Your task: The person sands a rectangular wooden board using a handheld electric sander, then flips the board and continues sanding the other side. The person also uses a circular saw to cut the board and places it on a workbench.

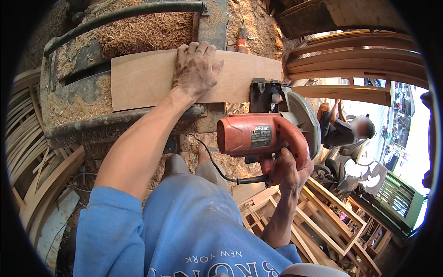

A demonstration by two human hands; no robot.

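A flat wooden board (pixel 145 78) lies across a sawdust-covered metal machine bed (pixel 83 95), its right end overhanging. My left hand (pixel 197 65) presses down on its middle, fingertips bent over the far edge. In my right hand (pixel 290 166) is the rear handle of a red Maktec circular saw (pixel 245 135). The saw's dark base plate (pixel 262 95) meets the board near its right end, and a grey blade guard (pixel 304 117) faces right. Whether the blade touches the wood is hidden. A black power cord (pixel 221 176) trails from the handle towards my legs.
Wood shavings (pixel 148 33) heap on the machine between metal bars (pixel 124 15). Another red power tool (pixel 241 41) lies beyond the board. Stacked timber (pixel 353 65) stands right, wooden frames (pixel 332 221) lower right, curved slats (pixel 27 138) left. A person (pixel 341 128) sits at the right.
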